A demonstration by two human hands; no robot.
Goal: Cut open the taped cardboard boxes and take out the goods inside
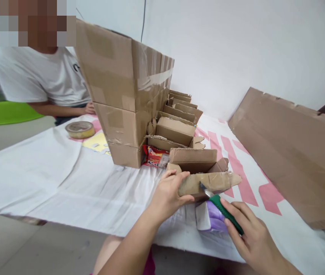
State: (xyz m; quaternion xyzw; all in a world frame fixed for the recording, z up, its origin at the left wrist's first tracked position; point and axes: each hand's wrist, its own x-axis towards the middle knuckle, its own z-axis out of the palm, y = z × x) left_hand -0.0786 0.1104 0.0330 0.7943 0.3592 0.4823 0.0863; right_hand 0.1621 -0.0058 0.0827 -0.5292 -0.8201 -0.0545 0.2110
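Note:
My right hand grips a utility knife by its green handle. The blade tip meets the front flap of a small open cardboard box near the table's front edge. At the flap's left end, my left hand pinches the cardboard, thumb below and fingers above. Just under the knife lies a purple and white box, partly covered by the knife and my right hand. A red snack packet rests behind my left hand, next to the tall cardboard structure.
More opened cardboard boxes stand in a row behind. A large cardboard sheet leans at the right. Tape lies left on the white tablecloth. Across the table sits a person in a white shirt, one hand by the structure.

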